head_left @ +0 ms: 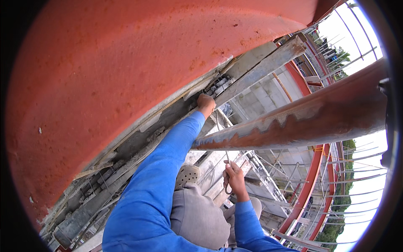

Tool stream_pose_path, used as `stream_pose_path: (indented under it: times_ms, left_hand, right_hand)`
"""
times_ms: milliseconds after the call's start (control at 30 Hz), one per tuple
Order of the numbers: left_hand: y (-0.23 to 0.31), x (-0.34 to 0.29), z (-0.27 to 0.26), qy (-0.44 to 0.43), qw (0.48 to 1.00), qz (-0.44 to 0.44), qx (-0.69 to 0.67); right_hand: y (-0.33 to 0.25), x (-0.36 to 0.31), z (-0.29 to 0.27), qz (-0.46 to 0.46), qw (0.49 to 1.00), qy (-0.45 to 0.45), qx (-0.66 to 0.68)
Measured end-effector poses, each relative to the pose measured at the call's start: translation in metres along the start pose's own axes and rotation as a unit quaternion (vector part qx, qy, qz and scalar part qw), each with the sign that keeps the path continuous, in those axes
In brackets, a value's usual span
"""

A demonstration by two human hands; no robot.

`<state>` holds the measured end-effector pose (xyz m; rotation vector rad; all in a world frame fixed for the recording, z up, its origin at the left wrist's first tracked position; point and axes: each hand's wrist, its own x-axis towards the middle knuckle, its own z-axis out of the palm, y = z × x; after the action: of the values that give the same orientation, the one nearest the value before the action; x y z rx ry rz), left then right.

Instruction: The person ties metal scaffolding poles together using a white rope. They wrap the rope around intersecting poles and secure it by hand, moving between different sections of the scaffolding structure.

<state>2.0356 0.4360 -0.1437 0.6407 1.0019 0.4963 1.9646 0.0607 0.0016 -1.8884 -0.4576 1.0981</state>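
Observation:
My left hand [206, 105] reaches up to the ledge under the big red steel beam [126, 71], its fingers closed. What lies inside that fist is hidden. Right beside it sit several small grey blocks [221, 86] bound with dark wire. My right hand [236, 178], lower and to the right, is closed round a pale rope [227, 153]. The rope runs upward from this hand toward the left fist, and a short loop of it hangs below the fingers. Both arms wear blue sleeves.
A rusty brown steel pipe [294, 119] slants across the right side, close to both arms. A wooden plank [262, 69] lies along the ledge. My shoe [187, 174] stands on boards. Beyond are scaffold poles, a grey block wall [268, 94] and a curved red beam [308, 185].

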Motion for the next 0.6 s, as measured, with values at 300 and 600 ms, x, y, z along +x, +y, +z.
stream_pose_path:
  times_ms: [300, 600]
  left_hand:
    - [-0.018, -0.037, 0.033, 0.147, 0.899, 0.298, 0.286]
    - [-0.05, -0.019, 0.048, 0.127, 0.935, 0.248, 0.22]
  right_hand:
    - [-0.008, -0.002, -0.014, 0.009, 1.0, 0.023, -0.007]
    - [0.002, -0.013, -0.031, 0.022, 0.999, 0.044, -0.012]
